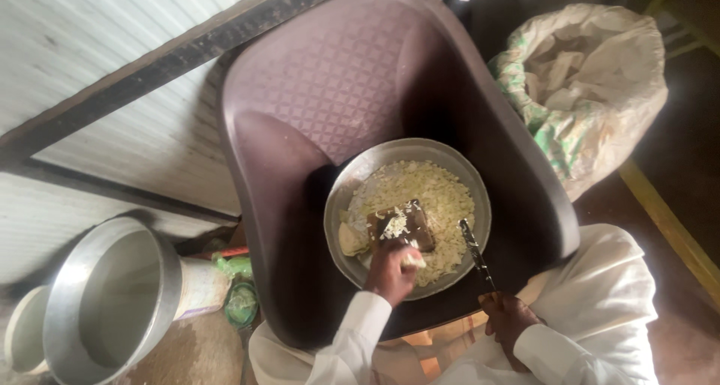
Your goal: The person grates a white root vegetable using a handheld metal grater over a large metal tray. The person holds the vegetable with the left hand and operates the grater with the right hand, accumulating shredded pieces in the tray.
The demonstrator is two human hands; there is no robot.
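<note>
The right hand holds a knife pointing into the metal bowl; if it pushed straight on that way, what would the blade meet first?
Probably the pale shredded pieces heaped in the metal bowl: the knife in the right hand already points up over its near rim, though height above it is unclear.

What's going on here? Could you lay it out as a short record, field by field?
Setting: a dark brown plastic chair used as a work surface, seen from above
Dish: round metal bowl on the seat, full of pale shredded food
Left hand: presses a pale piece against a dark flat grater lying in the bowl
Right hand: holds a knife, blade resting on the bowl rim
Nearby: large metal pot lower left, open sack upper right
</note>
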